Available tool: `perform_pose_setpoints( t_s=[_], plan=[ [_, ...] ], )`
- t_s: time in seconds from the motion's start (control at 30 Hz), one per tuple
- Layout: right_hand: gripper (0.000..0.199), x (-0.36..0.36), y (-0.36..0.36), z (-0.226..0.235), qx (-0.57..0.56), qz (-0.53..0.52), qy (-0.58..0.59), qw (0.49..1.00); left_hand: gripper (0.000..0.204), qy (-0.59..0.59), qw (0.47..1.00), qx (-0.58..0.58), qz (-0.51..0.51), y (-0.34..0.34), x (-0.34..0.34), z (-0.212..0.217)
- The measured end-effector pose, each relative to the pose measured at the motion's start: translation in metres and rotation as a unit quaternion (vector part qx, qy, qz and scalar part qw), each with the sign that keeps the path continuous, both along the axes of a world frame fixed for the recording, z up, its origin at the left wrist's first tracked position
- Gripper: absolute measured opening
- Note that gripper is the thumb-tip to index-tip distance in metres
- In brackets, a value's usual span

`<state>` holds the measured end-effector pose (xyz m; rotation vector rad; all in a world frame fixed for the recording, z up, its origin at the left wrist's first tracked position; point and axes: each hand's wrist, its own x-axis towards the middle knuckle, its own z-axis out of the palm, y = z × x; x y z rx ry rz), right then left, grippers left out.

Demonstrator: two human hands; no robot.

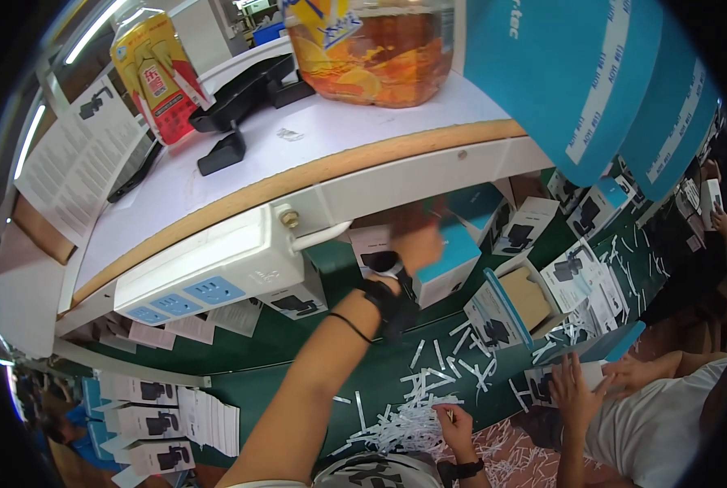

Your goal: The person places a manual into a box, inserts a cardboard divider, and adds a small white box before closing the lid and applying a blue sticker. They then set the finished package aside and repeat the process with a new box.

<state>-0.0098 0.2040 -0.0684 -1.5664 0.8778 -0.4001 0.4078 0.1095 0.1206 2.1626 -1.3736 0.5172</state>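
1. The left hand (pixel 416 236) is reaching under the shelf (pixel 314 175), gripping a blue-and-white box (pixel 453 260) near the green tabletop's (pixel 379 374) far edge.
2. The right hand (pixel 453 423) is closing loosely over white paper strips (pixel 416 423) at the near edge.

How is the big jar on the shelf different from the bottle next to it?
The jar is wide and clear, showing amber liquid with orange slices pictured on its label; the bottle is slimmer and wrapped in a yellow and red label. The jar stands near the shelf's front edge, the bottle further left beside black holders. Both hold drinks and have yellow on their labels.
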Motion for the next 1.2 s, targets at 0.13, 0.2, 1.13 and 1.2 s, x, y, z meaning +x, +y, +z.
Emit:
perform_pose_setpoints(
  t_s=[0.13,0.2,1.13,1.2],
  plan=[
    [0.013,0.001,0.012,0.000,0.033,0.013,-0.015,0.999,0.040,0.035,0.980,0.172,0.098,0.109,0.105,-0.013],
    [0.013,0.004,0.015,-0.010,0.057,0.016,-0.007,0.998,0.037,0.016,0.950,0.288,0.119,0.144,0.128,-0.018],
    [0.056,0.103,0.132,0.114,0.014,0.288,-0.116,0.950,0.078,0.607,0.763,-0.218,0.049,0.493,-0.198,-0.076],
    [0.055,0.078,0.106,0.089,-0.003,0.306,-0.039,0.951,0.074,0.481,0.871,-0.088,0.056,0.564,-0.180,-0.054]
  ],
)
